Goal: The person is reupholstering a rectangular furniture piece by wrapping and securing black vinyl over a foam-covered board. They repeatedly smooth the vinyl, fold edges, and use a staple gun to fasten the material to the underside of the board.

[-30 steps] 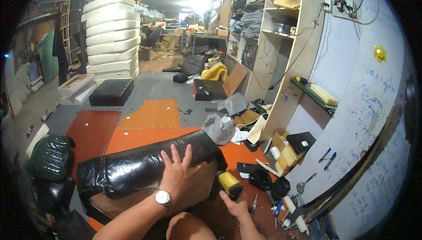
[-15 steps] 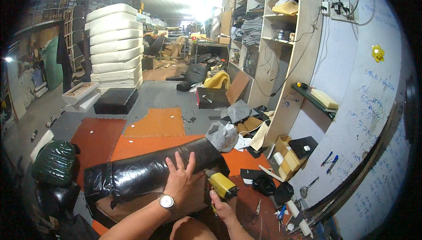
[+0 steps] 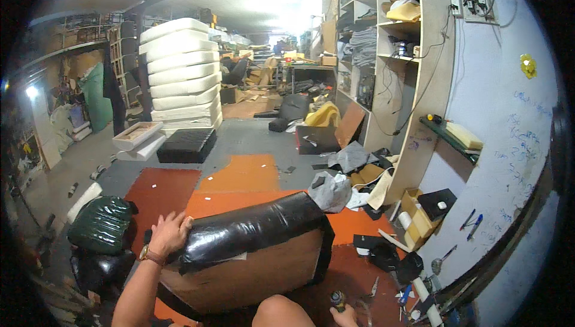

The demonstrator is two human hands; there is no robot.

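A bulky seat piece [image 3: 254,231] wrapped in shiny black leather-like cover leans before my knee. A bare brown board [image 3: 251,273] shows on its near side, with black cover folded round the edges. My left hand [image 3: 169,234], a watch on its wrist, is hooked over the left end of the piece, fingers bent against the black cover; the thumb is hidden. Down at the lower edge, right of my knee, my right hand [image 3: 345,317] is closed on a staple gun [image 3: 338,300], seen end-on and partly cut off by the frame.
Orange and dark-red sheets [image 3: 165,198] cover the floor. Dark wrapped bundles [image 3: 102,225] lie left. Scissors [image 3: 375,286], a white tube and black scraps [image 3: 383,255] lie right, beside a shelf unit [image 3: 413,117]. White cushions [image 3: 182,75] are stacked behind, near a black block [image 3: 187,145].
My left hand has moved from the top middle of the seat piece to its left end. My right hand has drawn the staple gun away, down and right. The view has shifted left.
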